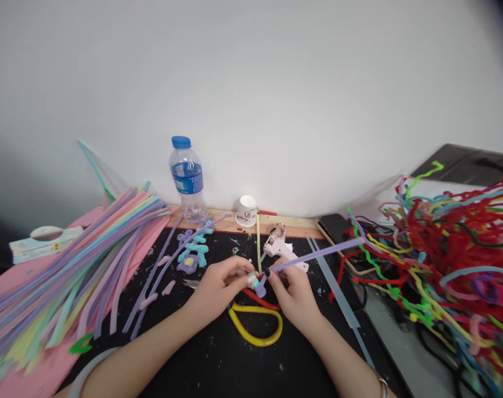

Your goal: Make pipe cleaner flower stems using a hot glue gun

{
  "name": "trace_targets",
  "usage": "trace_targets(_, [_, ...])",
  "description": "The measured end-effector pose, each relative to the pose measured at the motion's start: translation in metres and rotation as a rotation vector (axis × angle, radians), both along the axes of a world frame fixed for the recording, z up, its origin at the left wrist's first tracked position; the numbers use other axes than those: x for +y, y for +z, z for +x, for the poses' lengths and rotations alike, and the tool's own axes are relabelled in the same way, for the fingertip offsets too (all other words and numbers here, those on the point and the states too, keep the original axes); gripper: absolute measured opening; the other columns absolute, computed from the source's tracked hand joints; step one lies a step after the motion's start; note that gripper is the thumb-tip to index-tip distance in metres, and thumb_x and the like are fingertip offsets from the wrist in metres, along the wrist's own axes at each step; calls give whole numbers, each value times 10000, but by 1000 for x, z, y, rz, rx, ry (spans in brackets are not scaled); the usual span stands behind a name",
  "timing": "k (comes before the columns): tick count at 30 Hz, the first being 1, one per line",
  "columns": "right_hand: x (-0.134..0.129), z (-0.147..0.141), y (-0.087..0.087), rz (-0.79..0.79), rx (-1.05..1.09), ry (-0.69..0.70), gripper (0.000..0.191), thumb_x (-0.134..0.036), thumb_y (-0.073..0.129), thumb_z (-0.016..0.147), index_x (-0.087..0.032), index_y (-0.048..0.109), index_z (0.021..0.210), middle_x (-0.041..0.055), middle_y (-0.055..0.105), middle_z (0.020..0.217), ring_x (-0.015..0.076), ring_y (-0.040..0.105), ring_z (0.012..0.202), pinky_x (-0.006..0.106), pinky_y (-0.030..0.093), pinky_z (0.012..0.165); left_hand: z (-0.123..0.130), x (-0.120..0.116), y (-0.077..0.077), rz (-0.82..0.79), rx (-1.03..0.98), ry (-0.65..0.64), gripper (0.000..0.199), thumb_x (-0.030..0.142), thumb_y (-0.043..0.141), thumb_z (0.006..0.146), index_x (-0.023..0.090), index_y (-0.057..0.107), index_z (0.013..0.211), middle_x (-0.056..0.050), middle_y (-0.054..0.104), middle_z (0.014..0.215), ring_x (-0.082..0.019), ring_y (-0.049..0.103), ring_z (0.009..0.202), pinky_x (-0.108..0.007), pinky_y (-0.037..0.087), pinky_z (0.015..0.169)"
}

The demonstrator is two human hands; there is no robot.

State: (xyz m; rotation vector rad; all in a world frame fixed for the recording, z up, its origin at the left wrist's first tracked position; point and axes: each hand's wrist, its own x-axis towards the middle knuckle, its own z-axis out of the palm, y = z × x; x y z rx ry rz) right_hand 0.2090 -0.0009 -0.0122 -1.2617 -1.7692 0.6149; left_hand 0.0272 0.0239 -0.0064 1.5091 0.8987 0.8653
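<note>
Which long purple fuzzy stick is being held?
The long purple stick slanting up rightward from the right hand; the other long purple sticks, mostly left, lie untouched.

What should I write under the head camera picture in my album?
Left hand and right hand busy with a purple fuzzy stick, a glue gun lying beyond.

The left hand (218, 284) partly hides the pastel piece (253, 282) (details too small) — tangled stems (454, 237) are cropped at right.

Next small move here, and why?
Probably bend the long end of the lilac strip in toward the small pastel piece: that end juts out well past the right hand, while the left hand seems to steady the piece close by.
</note>
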Motion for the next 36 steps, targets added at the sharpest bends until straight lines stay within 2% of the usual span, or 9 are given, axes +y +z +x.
trace_targets(5, [0,-2,1,43,74,-57,168,-197,467,883,-199,508,720,-14,509,615,128,494,509,233,373,470,-1,2,-5,-15,0,51,232,278,577,812,161,603,1012,-78,679,956,-183,638,832,-290,514,752])
trace_targets(12, [-4,-6,3,32,87,-52,160,-218,484,875,-186,538,727,-13,510,620,117,483,498,230,372,468,-1,0,0,96,120,-30,195,297,506,864,162,646,851,-27,659,787,-167,603,756,-252,469,711])
trace_targets(20, [-4,-6,5,-47,68,28,128,-177,512,832,-190,498,705,-43,467,582,97,416,493,209,331,456,-2,-1,7,175,168,-28,214,270,413,901,180,594,829,8,584,720,-143,537,689,-227,428,666])
trace_targets(27, [-5,-5,6,-76,-2,125,136,-170,488,860,-191,501,726,-40,474,606,101,435,529,215,343,501,-2,-3,3,27,74,-126,208,295,382,924,181,552,885,23,575,623,-120,561,545,-213,458,541])
trace_targets(36, [-5,-5,7,-24,-2,101,169,-186,482,875,-190,490,706,-38,475,609,106,448,543,217,352,521,-2,-1,1,-58,-58,-136,203,305,437,911,163,580,890,8,591,676,-121,599,579,-247,516,591])
